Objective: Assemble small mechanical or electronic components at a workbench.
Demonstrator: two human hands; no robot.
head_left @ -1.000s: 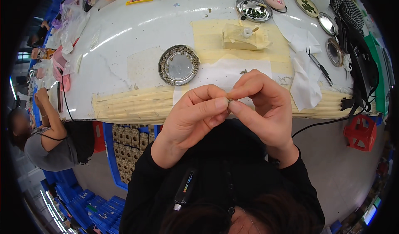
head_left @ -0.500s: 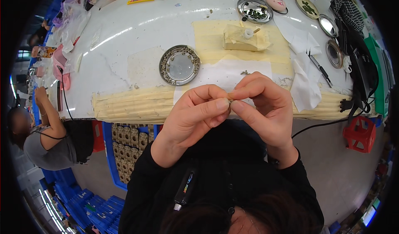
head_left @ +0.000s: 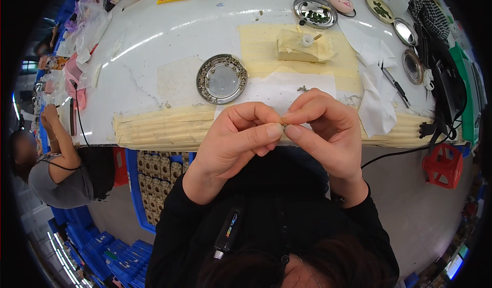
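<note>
My left hand (head_left: 236, 139) and my right hand (head_left: 328, 132) meet above the table's near edge, thumbs and forefingers pinched together. A tiny greyish piece (head_left: 284, 125) shows between the fingertips, mostly covered and too small to name. Both hands are closed on it. Just beyond them, a white paper sheet (head_left: 271, 86) lies on the table with a few small grey-green pieces (head_left: 302, 89) on it. To the left of the paper stands a round metal dish (head_left: 199, 79) with many tiny grey-brown pieces around its inside.
A tape-covered block (head_left: 302, 52) holds a small white cup (head_left: 307, 40) with a stick. Behind it sits a metal dish of dark green pieces (head_left: 319, 17). Tweezers (head_left: 394, 86) lie at right. Below the table is a blue crate (head_left: 134, 190); another person (head_left: 61, 170) sits at left.
My left hand has shifted very slightly left, and the fingertips have parted a little around the tiny piece. My right hand stays almost where it was.
</note>
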